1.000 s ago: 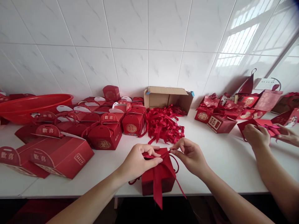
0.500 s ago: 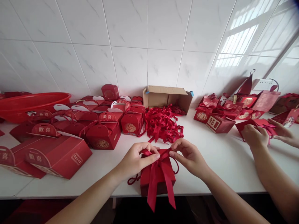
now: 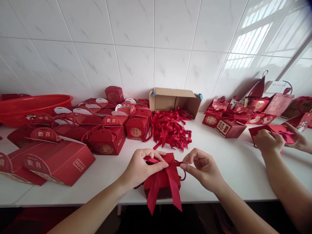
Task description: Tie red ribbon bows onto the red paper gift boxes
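A small red gift box (image 3: 162,185) stands at the front edge of the white table (image 3: 226,169). A red ribbon (image 3: 168,182) is being knotted on its top, with two tails hanging down over the front. My left hand (image 3: 142,167) pinches one loop of the ribbon above the box. My right hand (image 3: 203,167) pinches the other end and draws it out to the right, taut between both hands.
A heap of loose red ribbons (image 3: 170,130) lies before an open cardboard box (image 3: 174,100). Several red gift boxes (image 3: 107,139) and a red basin (image 3: 29,107) fill the left. Another person's hands (image 3: 268,141) work on a red bag at the right, near more boxes (image 3: 227,126).
My right hand has moved a little to the right, pulling the ribbon tighter. The ribbon tails have settled down the box front. The view shifted slightly.
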A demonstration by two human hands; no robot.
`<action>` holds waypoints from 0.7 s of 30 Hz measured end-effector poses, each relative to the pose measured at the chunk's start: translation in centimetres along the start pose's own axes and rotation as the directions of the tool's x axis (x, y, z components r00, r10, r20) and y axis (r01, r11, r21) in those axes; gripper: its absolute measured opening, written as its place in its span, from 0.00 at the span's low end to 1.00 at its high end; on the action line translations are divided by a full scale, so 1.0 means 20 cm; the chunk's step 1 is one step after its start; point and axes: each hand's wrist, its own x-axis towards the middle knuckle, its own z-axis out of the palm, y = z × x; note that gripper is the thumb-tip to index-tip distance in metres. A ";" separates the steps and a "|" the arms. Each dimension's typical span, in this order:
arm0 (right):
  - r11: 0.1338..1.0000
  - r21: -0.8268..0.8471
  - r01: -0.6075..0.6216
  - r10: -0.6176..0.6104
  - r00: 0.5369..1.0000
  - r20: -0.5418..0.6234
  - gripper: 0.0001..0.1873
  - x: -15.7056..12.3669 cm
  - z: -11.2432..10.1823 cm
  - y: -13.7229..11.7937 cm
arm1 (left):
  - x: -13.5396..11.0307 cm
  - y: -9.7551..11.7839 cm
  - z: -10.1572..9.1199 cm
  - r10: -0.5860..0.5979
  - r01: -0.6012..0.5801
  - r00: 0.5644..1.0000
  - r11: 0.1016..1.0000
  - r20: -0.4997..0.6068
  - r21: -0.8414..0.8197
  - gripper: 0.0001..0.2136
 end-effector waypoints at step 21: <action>0.985 -0.174 -0.020 0.060 0.972 0.229 0.61 -0.14 -0.11 0.08 | -0.10 0.01 -0.14 0.236 -0.247 0.951 0.968 -0.198 -0.033 0.17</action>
